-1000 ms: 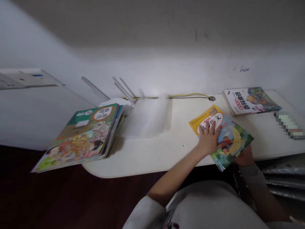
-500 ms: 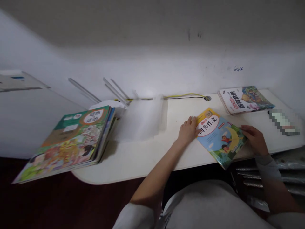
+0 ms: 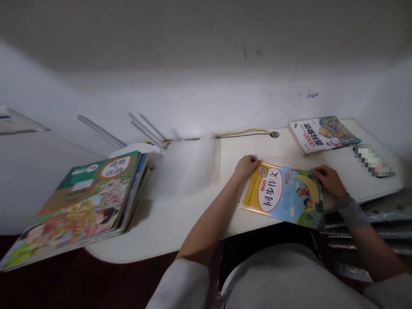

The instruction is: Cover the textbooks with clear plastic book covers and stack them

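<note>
A home study corner, with a white desk (image 3: 180, 227) holding children's books (image 3: 80, 206).

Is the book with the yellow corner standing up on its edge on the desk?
No, the book lies flat on the white desk, with the left hand and right hand at its far corners.

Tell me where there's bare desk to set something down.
Bare desk lies between the stacked books and the left hand, and in a strip between the yellow cable and the workbook. The right end is crowded: the right hand, back book and a blurred-out object.
</note>
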Demonstrator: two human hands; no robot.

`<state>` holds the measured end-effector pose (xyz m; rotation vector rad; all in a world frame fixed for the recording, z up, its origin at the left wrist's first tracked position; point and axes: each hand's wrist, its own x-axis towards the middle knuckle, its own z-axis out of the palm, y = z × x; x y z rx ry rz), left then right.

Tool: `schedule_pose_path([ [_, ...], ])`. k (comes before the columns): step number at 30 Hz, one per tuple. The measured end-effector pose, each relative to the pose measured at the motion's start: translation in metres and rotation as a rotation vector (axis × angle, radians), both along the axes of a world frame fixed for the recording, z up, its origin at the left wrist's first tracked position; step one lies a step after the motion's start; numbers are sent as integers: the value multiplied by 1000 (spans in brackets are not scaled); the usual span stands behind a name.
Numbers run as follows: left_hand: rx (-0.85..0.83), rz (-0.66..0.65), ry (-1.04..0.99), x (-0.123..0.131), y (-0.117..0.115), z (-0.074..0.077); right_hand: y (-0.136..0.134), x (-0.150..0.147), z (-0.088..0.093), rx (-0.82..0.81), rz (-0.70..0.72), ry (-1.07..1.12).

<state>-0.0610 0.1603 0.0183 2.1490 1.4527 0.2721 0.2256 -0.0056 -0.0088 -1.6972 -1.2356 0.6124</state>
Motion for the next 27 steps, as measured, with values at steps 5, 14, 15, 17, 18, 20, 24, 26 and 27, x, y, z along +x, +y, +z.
schedule_pose_path([
  [5, 77, -5, -16, 14, 2, -3, 11, 4, 1, -48, -37, -233],
  [14, 285, 27, 218, 16, -15, -7, 26, -25, 5, -316, -115, -1086],
  [15, 298, 25, 242, 14, -16, -7, 30, -28, 5, -327, -94, -1104],
  [17, 317, 29, 286, 9, -17, -8, 40, -33, 5, -332, -49, -1128],
  [18, 323, 36, 306, 6, -16, -8, 46, -35, 5, -329, -27, -1133],
  [20, 333, 55, 340, -1, -15, -10, 57, -39, 5, -321, 7, -1137],
  [24, 344, 99, 386, -15, -14, -9, 75, -47, 5, -299, 53, -1139],
  [26, 352, 115, 400, -20, -19, -4, 79, -49, 4, -286, 69, -1134],
  [27, 366, 113, 401, -21, -23, -1, 80, -49, 3, -278, 74, -1130],
])
